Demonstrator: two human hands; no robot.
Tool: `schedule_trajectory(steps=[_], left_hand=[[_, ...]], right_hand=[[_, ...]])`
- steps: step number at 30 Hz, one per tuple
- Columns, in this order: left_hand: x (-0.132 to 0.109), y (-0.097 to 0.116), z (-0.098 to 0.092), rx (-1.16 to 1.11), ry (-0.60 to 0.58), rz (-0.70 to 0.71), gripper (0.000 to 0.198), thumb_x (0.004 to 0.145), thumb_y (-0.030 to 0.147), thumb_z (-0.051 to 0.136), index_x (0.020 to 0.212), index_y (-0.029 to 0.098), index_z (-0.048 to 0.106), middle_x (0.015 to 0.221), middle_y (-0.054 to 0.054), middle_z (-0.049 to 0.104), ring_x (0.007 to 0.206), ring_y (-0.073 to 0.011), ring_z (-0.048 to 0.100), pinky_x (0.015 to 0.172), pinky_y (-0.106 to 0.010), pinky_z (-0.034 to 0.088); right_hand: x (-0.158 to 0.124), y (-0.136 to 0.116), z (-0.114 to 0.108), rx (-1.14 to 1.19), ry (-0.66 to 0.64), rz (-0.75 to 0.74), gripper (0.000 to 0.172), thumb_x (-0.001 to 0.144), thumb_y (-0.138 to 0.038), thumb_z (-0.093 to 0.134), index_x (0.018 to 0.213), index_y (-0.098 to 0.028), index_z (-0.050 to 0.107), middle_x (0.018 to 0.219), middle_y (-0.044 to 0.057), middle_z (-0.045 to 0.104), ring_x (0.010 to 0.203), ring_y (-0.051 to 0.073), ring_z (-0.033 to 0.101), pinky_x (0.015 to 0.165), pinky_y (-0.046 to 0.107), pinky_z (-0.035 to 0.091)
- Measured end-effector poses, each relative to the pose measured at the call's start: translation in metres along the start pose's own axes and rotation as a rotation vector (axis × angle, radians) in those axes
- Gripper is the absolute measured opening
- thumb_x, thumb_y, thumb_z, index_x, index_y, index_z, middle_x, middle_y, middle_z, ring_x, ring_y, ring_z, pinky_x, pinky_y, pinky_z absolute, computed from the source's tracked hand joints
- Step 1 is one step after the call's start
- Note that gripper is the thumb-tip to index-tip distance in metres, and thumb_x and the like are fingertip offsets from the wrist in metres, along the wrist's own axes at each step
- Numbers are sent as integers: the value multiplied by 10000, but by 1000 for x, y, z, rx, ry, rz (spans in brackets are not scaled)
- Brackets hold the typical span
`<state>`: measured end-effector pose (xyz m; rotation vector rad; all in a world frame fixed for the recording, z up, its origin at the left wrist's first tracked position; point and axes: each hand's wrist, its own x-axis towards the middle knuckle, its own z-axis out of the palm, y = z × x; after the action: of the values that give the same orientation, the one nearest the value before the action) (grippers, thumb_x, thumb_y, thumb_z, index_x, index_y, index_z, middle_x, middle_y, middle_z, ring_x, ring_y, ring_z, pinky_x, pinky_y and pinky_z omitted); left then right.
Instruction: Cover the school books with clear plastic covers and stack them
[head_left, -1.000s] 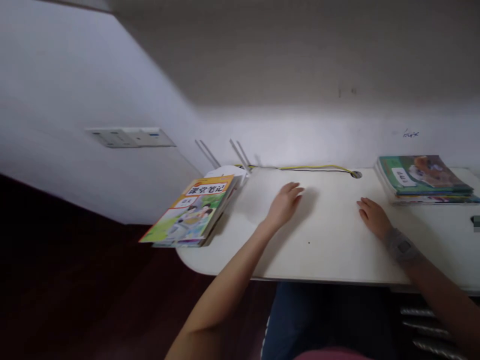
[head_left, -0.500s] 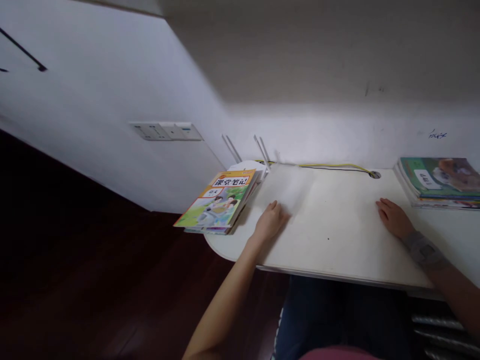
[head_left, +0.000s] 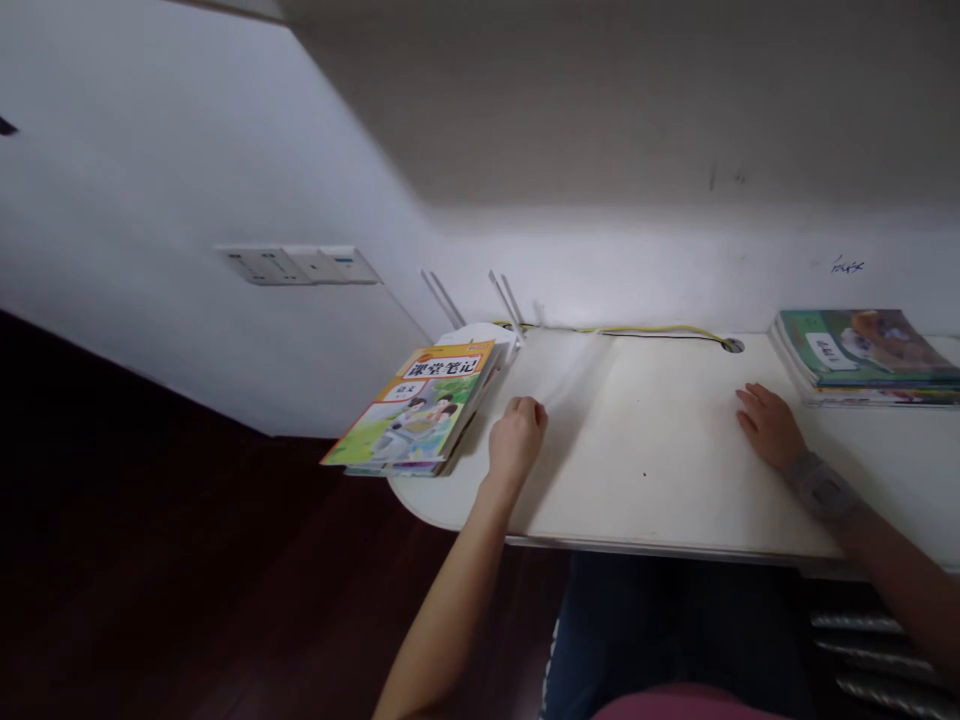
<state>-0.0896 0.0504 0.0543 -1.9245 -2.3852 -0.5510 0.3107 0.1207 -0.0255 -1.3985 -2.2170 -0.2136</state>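
Observation:
My left hand (head_left: pixel 517 440) is closed over the left part of the white desk (head_left: pixel 675 500). Its fingers pinch a thin, whitish see-through sheet (head_left: pixel 564 362), tilted up from the desktop and faintly blurred. To the left of this hand lies a stack of books (head_left: pixel 416 410), the top one with an orange and green cover. My right hand (head_left: pixel 771 425) rests palm down on the desk with fingers spread and holds nothing. A grey watch (head_left: pixel 825 487) is on that wrist.
Another book stack (head_left: pixel 862 350) with a green cover lies at the right, near my right hand. A white device with upright antennas (head_left: pixel 506 300) stands behind the left books. A yellow cable (head_left: pixel 660 329) runs along the wall into a desk hole (head_left: pixel 733 345).
My left hand has turned more upright, tilting the sheet so that it shows narrower. My right hand stays flat on the desk. The camera view has shifted slightly.

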Motion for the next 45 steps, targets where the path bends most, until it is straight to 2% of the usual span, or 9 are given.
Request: schedule_trajectory(steps=[8, 12, 16, 18, 24, 31, 39, 42, 45], left_hand=[[-49, 122, -45, -877, 83, 242, 138, 907, 314, 424, 922, 206, 508, 760, -27, 671, 682, -156, 650, 640, -249, 473], [-86, 142, -69, -1126, 227, 308, 123, 874, 322, 507, 891, 202, 522, 797, -24, 689, 691, -147, 657, 658, -263, 510], [-92, 107, -76, -1259, 477, 169, 179, 888, 356, 480, 905, 180, 508, 667, 7, 676, 588, -138, 652, 636, -291, 531], [-88, 81, -62, -1194, 447, 45, 233, 878, 386, 485, 950, 166, 517, 636, 13, 665, 573, -136, 647, 629, -289, 530], [-97, 30, 11, -465, 137, -140, 377, 875, 365, 453, 1202, 186, 511, 665, 6, 656, 597, -155, 629, 573, -256, 449], [-107, 19, 50, -47, 96, 174, 308, 886, 249, 379, 1016, 147, 639, 813, -101, 668, 778, -233, 608, 705, -341, 450], [-60, -20, 25, -64, 124, 263, 365, 878, 359, 428, 1119, 138, 591, 1073, -157, 609, 968, -248, 584, 843, -368, 463], [-20, -53, -5, 126, 216, 105, 442, 888, 347, 394, 1248, 111, 494, 1329, -205, 456, 1233, -324, 423, 975, -460, 368], [10, -80, -22, 290, 86, -131, 530, 868, 314, 405, 1302, 10, 402, 1370, -299, 370, 1280, -403, 344, 966, -524, 339]], right_hand=[[-1, -186, -30, 497, 211, 72, 1004, 764, -489, 603, 1460, -170, -47, 1502, 170, 174, 1369, 299, 225, 1070, 483, 332], [2, -184, -42, 528, 488, 258, 731, 875, -363, 484, 1461, -218, 71, 1470, 149, 261, 1343, 263, 294, 1036, 500, 368], [-6, -118, -79, 264, 651, 74, 466, 896, -141, 417, 1338, -290, 419, 1342, 69, 478, 1284, 241, 396, 1021, 499, 373], [-20, -95, -99, 90, 634, -28, 506, 875, -107, 449, 1334, -321, 433, 1370, 46, 466, 1302, 250, 374, 1032, 493, 356], [-70, -84, -99, -195, 74, -151, 458, 883, -116, 441, 1309, -282, 479, 1422, 79, 420, 1349, 255, 293, 1082, 502, 246], [-98, -63, -53, -154, -316, -168, 520, 854, -494, 505, 1315, -252, 485, 1425, 131, 405, 1316, 315, 340, 1016, 537, 292], [-87, -70, -56, -96, -225, -183, 636, 846, -577, 454, 1374, -226, 408, 1491, 143, 275, 1356, 319, 255, 1041, 506, 254], [-77, -77, -55, -73, -161, -203, 611, 877, -570, 394, 1374, -215, 406, 1497, 138, 261, 1371, 300, 221, 1064, 500, 209], [-73, -84, -49, -61, -187, -222, 592, 895, -563, 356, 1360, -203, 426, 1474, 147, 311, 1366, 293, 240, 1048, 501, 232]])
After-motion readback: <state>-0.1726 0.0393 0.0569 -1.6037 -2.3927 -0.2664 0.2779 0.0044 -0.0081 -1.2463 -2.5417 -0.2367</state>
